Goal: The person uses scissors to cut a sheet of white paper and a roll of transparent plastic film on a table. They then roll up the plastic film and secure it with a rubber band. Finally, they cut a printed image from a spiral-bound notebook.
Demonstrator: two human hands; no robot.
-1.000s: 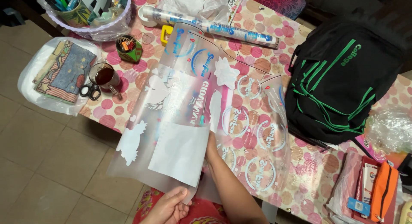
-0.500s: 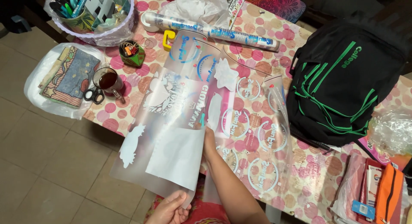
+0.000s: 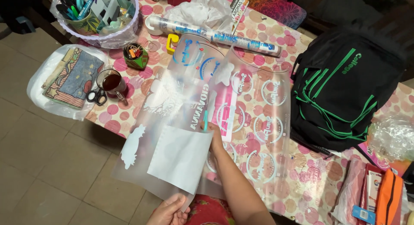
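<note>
**Hands holding a printed translucent sheet at a craft table**

We look down from a head-worn camera at a table covered in a cloth with pink and red dots (image 3: pixel 129 117). A large translucent plastic sheet printed with white silhouettes and round blue and pink labels (image 3: pixel 189 100) runs from the upper middle of the frame down to the lower left, where its near end hangs past the table edge. A plain white rectangular paper piece (image 3: pixel 179 158) lies on that near end.

At the bottom centre, the left hand (image 3: pixel 168 211) pinches the sheet's bottom edge between thumb and fingers. The right hand (image 3: pixel 214 136), in the middle of the frame, is mostly hidden behind the sheet; it seems to grip a thin teal tool (image 3: pixel 205 120), a pen or blade, we cannot tell which, with its tip up against the sheet.

At the upper left sit a lavender basket of pens (image 3: pixel 105 35), a glass mug of dark drink (image 3: pixel 113 82) and black-handled scissors (image 3: pixel 95 96). A black backpack with green trim (image 3: pixel 345 87) fills the right side.

We judge the step in hand to be working a printed shape on the sheet with the tool. The next move calls for the left hand to keep the sheet taut while the right guides the tip carefully.
</note>
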